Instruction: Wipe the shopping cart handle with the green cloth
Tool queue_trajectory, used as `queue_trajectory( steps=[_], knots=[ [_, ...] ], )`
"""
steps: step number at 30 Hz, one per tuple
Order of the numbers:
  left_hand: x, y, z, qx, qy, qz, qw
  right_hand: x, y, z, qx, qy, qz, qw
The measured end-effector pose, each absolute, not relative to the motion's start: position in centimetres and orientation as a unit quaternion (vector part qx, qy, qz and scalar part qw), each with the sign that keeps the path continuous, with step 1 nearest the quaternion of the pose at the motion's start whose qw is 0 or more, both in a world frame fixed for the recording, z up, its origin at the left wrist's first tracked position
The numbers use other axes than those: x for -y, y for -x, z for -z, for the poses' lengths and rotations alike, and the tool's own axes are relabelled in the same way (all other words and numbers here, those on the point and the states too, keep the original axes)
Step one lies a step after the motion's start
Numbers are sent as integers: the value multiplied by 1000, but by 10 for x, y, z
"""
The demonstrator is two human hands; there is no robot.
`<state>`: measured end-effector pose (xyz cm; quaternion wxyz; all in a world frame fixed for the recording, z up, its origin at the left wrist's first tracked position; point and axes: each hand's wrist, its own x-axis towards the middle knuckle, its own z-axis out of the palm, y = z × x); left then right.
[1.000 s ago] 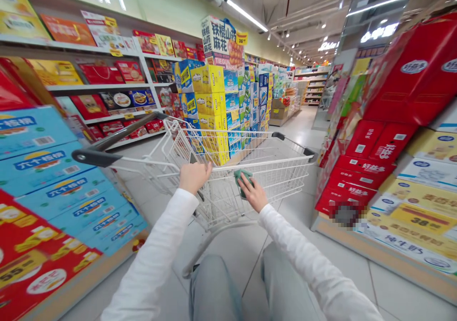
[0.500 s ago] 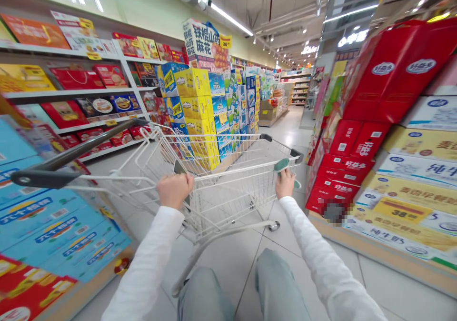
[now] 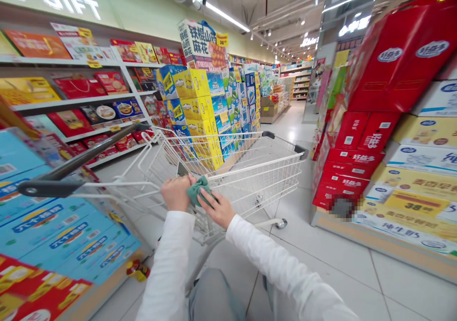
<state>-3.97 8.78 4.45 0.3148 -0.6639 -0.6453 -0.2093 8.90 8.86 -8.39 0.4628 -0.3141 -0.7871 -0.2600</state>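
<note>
A wire shopping cart (image 3: 264,178) with a dark handlebar stands side-on in front of me, its handle to the left. My left hand (image 3: 174,193) is closed around the near top rim, toward the handle end. Close beside it, my right hand (image 3: 217,207) presses a crumpled green cloth (image 3: 198,191) onto the same rim, fingers bent over it. The cloth almost touches my left knuckles. Nothing is visible inside the basket. My right palm is hidden from view.
Stacked blue cartons (image 3: 53,221) stand close on the left, with a small red and yellow bottle (image 3: 137,269) on the floor beside them. Red gift boxes and milk cartons (image 3: 410,187) rise at right. Yellow boxes (image 3: 196,116) are piled behind the cart. Shelves (image 3: 71,99) line the left wall.
My right hand has slid the green cloth leftward along the near rim, from the front corner to beside my left hand. My left hand keeps its grip on the rim.
</note>
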Motion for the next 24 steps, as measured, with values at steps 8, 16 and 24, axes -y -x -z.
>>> queue_trajectory(
  steps=[8, 16, 24],
  knots=[
    [-88, 41, -43, 633, 667, 212, 333, -115, -182, 95, 790, 367, 300, 388],
    [-87, 40, -44, 635, 667, 211, 328, -124, -285, 112, 761, 449, 306, 354],
    [-89, 43, -42, 641, 659, 211, 331, -124, -338, 131, 655, 612, 225, 382]
  ],
)
